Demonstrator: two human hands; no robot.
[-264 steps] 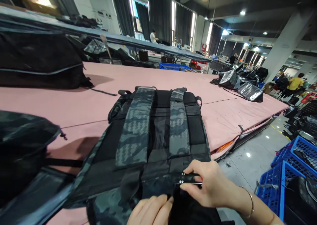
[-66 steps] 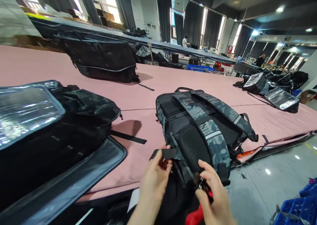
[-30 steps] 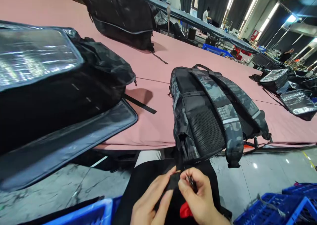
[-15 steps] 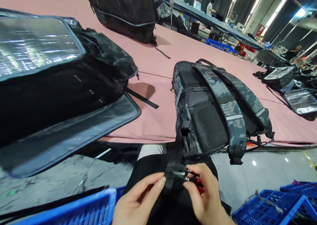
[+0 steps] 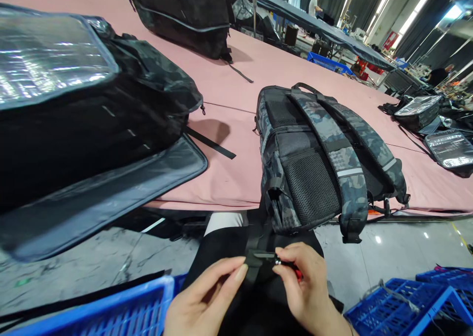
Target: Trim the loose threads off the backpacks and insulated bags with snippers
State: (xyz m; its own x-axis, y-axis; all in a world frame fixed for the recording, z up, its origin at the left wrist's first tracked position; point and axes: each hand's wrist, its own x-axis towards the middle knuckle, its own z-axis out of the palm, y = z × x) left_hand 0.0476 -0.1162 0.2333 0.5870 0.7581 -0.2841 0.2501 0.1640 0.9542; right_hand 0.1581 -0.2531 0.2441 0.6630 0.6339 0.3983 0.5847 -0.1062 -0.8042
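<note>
My left hand [image 5: 210,289] pinches the edge of a black webbing strap [image 5: 254,237] between thumb and fingertips. The strap hangs over my lap from the lower left corner of a grey camouflage backpack [image 5: 312,171], which lies straps-up at the table's front edge. In my right hand [image 5: 308,277] is a pair of small thread snips [image 5: 266,255], with metal blades and a bit of red at the handle. Their blades point left and lie against the strap, close to my left fingertips. Whether they cut into it I cannot tell.
A pink-covered table [image 5: 229,183] holds an open black bag [image 5: 103,124] with silver lining at left, another black bag [image 5: 181,16] behind, and more lined bags [image 5: 449,149] at right. Blue crates [image 5: 121,306] stand low on both sides. A person [image 5: 314,5] works far off.
The snips' blades, spread apart before, now look closed together at the strap. Both hands have stayed nearly in place, and the view has shifted slightly.
</note>
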